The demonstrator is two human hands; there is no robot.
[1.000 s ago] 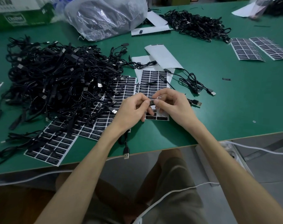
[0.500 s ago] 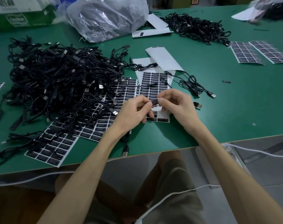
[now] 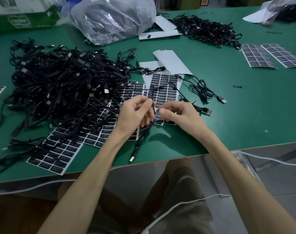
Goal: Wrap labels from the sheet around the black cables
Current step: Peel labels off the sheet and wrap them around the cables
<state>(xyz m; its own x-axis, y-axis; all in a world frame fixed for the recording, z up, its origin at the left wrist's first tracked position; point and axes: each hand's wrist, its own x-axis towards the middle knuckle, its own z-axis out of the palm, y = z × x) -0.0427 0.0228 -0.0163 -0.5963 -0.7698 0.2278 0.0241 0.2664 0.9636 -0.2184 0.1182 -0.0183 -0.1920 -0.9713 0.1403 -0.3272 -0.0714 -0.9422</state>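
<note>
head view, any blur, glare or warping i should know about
Head view: the far right corner is motion-smeared and the label sheets there look soft; the plastic bag shows bright glare patches; the near edge of the table bows from wide-angle distortion; the left hand and right hand are sharp, with a soft shadow on the table just nearer the person.

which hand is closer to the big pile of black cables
Left. The left hand is beside the right edge of the big cable pile; the right hand lies beyond it, farther right.
</note>
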